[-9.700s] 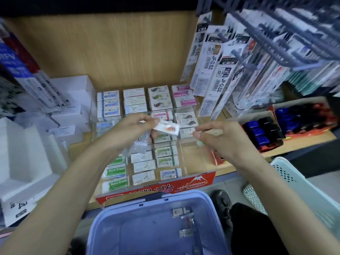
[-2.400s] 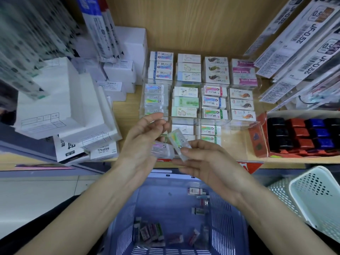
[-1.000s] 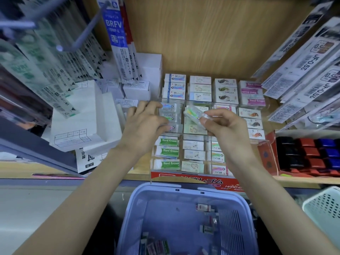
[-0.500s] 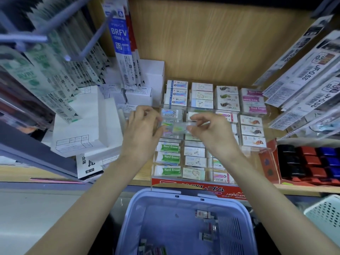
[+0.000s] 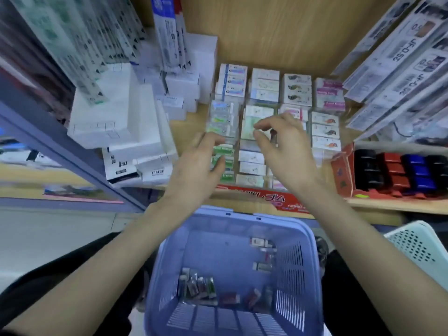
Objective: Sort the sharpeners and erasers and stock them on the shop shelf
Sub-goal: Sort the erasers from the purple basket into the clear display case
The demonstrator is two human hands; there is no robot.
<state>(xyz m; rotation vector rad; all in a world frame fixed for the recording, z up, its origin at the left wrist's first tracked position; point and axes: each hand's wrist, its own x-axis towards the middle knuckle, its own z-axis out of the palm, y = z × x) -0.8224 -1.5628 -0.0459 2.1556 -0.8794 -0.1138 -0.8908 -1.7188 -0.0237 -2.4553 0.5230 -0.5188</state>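
A clear display tray [image 5: 257, 197] with a red front strip holds rows of boxed erasers [image 5: 251, 157] on the wooden shelf. My left hand [image 5: 197, 167] hovers over the green erasers [image 5: 224, 151] at the tray's left, fingers loosely bent and holding nothing. My right hand [image 5: 282, 144] is above the tray's middle, thumb and forefinger apart, nothing between them. Wrapped erasers [image 5: 221, 117] fill the clear compartment just beyond my left hand. Below, a lilac basket [image 5: 184, 248] holds several loose small packets [image 5: 197, 286].
White refill boxes [image 5: 123, 132] are stacked left of the tray. A red carton of black, red and blue sharpeners [image 5: 397, 170] sits at the right. Hanging refill packs [image 5: 397, 66] crowd the right and upper left. A pale green basket [image 5: 421, 248] stands at the lower right.
Both hands were setting a wrapped eraser into the clear compartment; now they have drawn back toward me, empty. The view has tilted down, showing more of the basket.
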